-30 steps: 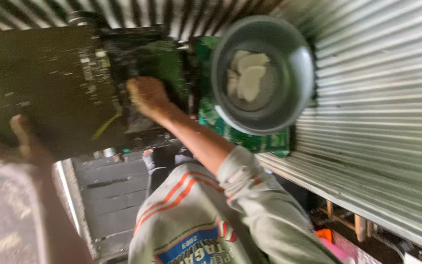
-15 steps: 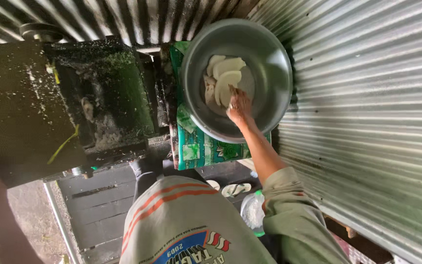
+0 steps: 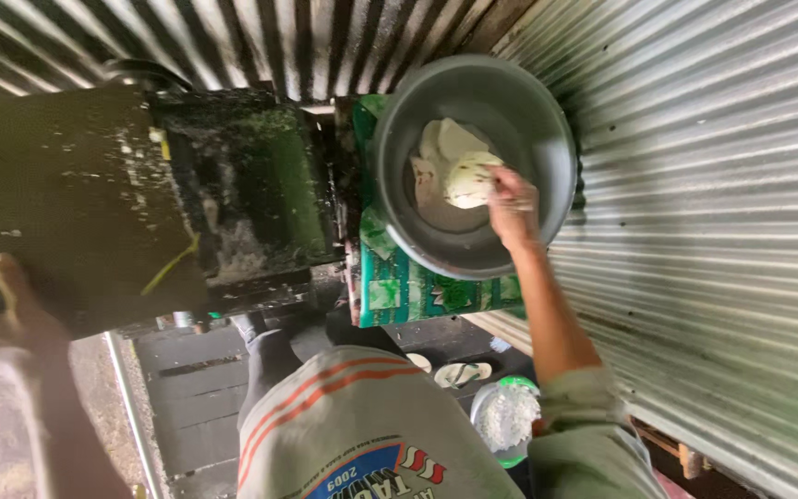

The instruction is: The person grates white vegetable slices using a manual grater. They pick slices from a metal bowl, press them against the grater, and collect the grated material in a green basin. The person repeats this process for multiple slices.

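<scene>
My right arm extends forward from the rolled sleeve, forearm straight, wrist over the near rim of the grey metal bowl (image 3: 399, 176). My right hand (image 3: 513, 205) sits inside the bowl, fingers closed on a pale, flat slice (image 3: 469, 179) (surface lightly speckled). More pale slices (image 3: 441, 148) lie on the bowl floor, just beyond the held one. My left hand (image 3: 13, 310) is at the near left corner of the dark green machine housing (image 3: 57, 194), thumb pressed on its edge; the remaining fingers are blurred, so I cannot tell their spread. Under the bowl is a green patterned package (image 3: 408, 286), rectangular, its near edge showing leaf-like prints. Corrugated metal sheeting (image 3: 713, 203) stands behind and to the right.
</scene>
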